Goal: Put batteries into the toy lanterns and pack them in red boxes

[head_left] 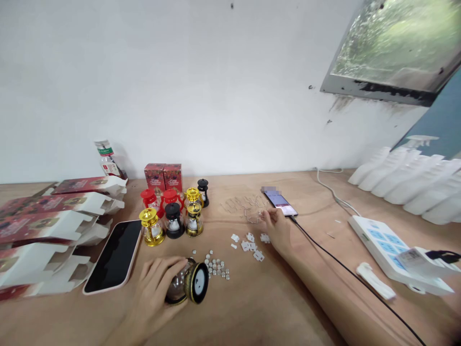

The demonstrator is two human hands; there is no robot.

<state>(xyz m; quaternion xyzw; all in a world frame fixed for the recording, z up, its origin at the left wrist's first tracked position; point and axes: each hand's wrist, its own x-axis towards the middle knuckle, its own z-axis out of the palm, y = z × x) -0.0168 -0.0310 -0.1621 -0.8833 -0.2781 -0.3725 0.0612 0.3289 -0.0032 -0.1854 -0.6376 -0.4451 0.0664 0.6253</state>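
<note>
My left hand [154,288] is wrapped round a small black-and-gold lantern [178,287], which lies tilted on its side with its round base and white disc facing right. My right hand [278,230] reaches further out, fingertips pinched at one end of a thin bent wire handle [252,218]. More wire handles [236,205] lie spread just beyond it. Small white plastic pieces [248,246] rest near my right wrist. Several silver button cells [217,265] are scattered beside the lantern base.
Small lanterns [175,223] in red, gold and black stand ahead of my left hand, before two red boxes [163,177]. Open cartons [54,226] and a phone [114,257] lie left. Rightward are a cabled phone [280,202], a power strip [382,245] and white bottles [406,178].
</note>
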